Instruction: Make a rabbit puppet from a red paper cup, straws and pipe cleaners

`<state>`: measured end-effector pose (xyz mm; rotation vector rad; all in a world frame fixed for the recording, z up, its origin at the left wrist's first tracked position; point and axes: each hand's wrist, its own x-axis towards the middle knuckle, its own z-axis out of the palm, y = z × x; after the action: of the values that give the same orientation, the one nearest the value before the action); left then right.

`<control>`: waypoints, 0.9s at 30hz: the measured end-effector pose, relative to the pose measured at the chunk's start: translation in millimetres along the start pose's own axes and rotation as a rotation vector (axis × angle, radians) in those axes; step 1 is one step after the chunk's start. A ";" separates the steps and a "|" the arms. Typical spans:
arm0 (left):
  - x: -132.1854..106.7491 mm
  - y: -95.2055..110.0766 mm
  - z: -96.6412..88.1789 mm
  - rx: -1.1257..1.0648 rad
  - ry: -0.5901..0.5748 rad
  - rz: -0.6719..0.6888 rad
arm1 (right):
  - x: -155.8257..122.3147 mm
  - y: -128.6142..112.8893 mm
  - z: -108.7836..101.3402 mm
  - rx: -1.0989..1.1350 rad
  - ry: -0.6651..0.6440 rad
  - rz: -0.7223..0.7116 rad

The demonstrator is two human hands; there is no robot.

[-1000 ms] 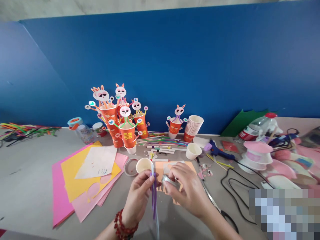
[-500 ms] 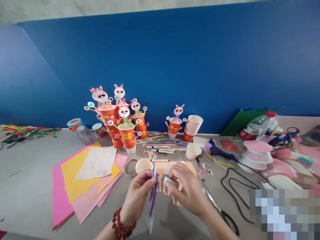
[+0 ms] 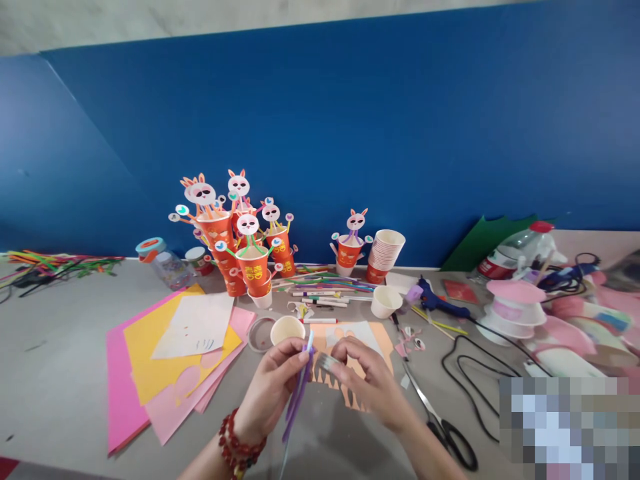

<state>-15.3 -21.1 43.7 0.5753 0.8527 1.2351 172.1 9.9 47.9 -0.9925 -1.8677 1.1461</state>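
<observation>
Between the thumb and fingers of my left hand (image 3: 277, 375), purple and pale blue pipe cleaners (image 3: 299, 393) are pinched, their long ends hanging down. Facing it, my right hand (image 3: 367, 377) grips a small greyish roll of tape (image 3: 327, 363), slightly blurred. The roll is close to the upper part of the pipe cleaners; whether a strip joins them I cannot make out. Under and behind my hands lies an orange sheet of paper (image 3: 385, 340) with cut-outs along its lower edge. A white paper cup (image 3: 288, 330) stands just behind my left hand.
Red cups with rabbit figures (image 3: 253, 267) stand at the back left, coloured paper (image 3: 125, 393) before them. Stacked cups (image 3: 387, 250), markers (image 3: 320, 302) and a blue glue gun (image 3: 443, 301) lie further back. Scissors (image 3: 440, 423) and a black cable (image 3: 465, 380) are at right.
The hanging ends of the pipe cleaners have swung to the left. My right hand has turned the tape roll and brought it slightly closer to my left hand.
</observation>
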 end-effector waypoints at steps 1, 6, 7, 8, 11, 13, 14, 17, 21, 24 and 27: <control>-0.1 -0.4 -0.2 0.002 -0.004 -0.009 | -0.8 1.0 0.1 0.011 0.001 0.004; 1.0 -2.7 -1.2 0.020 -0.021 -0.019 | -5.1 2.6 -0.2 0.010 0.012 -0.011; 1.3 -3.0 -1.3 0.022 -0.027 -0.012 | -6.0 2.3 -0.1 0.012 0.012 -0.009; 1.6 -3.3 -1.4 0.028 -0.033 -0.003 | -6.9 1.9 0.1 0.019 0.008 -0.003; 2.3 -4.0 -2.0 0.075 -0.058 0.034 | -9.4 2.1 2.0 0.044 -0.011 0.035; 2.4 -4.4 -2.5 0.130 -0.084 0.041 | -10.9 4.3 4.0 0.054 -0.013 0.058; 2.3 -4.4 -2.6 0.160 -0.097 0.038 | -11.6 5.9 5.1 0.058 -0.008 0.066; 1.4 -3.5 -1.7 0.230 -0.120 0.024 | -14.3 11.2 7.3 0.086 0.005 0.068; -1.7 -1.7 1.7 0.294 -0.133 0.019 | -18.2 11.6 6.7 0.065 -0.005 0.000; -4.1 -1.8 4.1 0.362 -0.158 0.041 | -19.8 6.0 6.2 0.006 0.042 -0.065; -5.5 -3.0 6.9 0.408 -0.214 0.057 | -19.3 0.7 7.2 -0.016 0.067 -0.124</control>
<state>-8.5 -26.7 46.7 1.0469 0.9153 1.0307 174.6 -9.5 41.3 -0.8992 -1.8603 1.0151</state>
